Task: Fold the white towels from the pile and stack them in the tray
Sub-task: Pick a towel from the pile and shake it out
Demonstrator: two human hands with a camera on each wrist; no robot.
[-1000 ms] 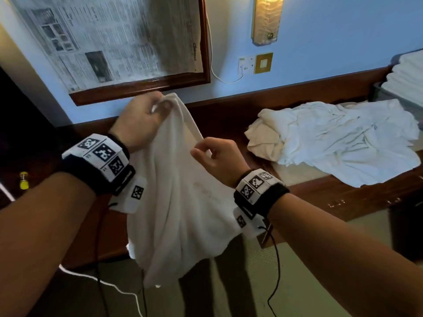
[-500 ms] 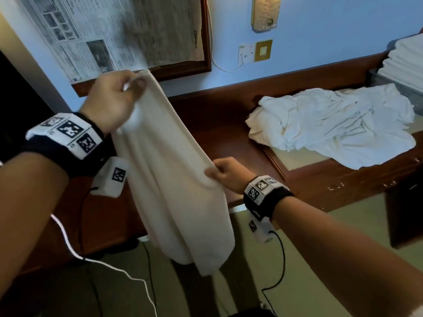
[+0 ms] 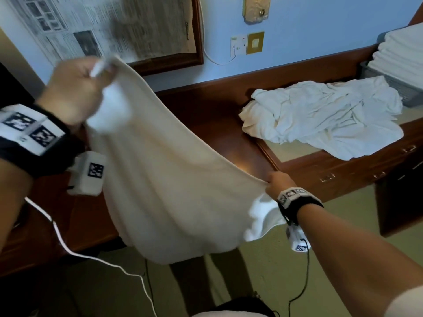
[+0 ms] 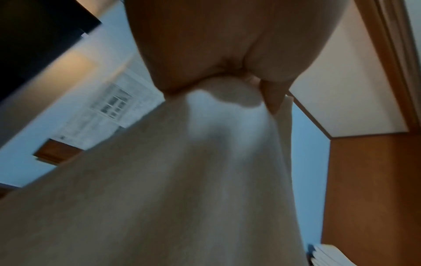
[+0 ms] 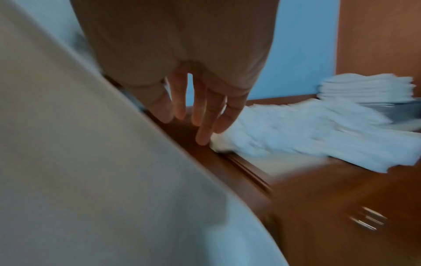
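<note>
- Blue wall behind, with a framed newspaper [image 3: 109,26] hung on it, above a long dark wooden counter [image 3: 212,115]
- Left hand [image 3: 75,92] raised high at the upper left, wrist cocked, fingers bunched round one corner of the towel [image 3: 164,179]; the left wrist view shows the cloth gathered inside the curled fingers [image 4: 271,100]
- Right hand [image 3: 278,183] held low and out to the right, forearm reaching forward, grasping the far corner of the towel at the counter's front edge
- In the right wrist view the fingers [image 5: 205,115] point loosely downward and the grip itself is hidden; the pinch shows only from the head view
- Towel stretched on a slant between both hands, its lower part sagging in front of the counter
- Pile [image 3: 320,115] of crumpled white towels lying on the counter to the right
- Tray [image 3: 393,85] at the far right, just behind the pile, with folded towels [image 3: 402,56] stacked in it
</note>
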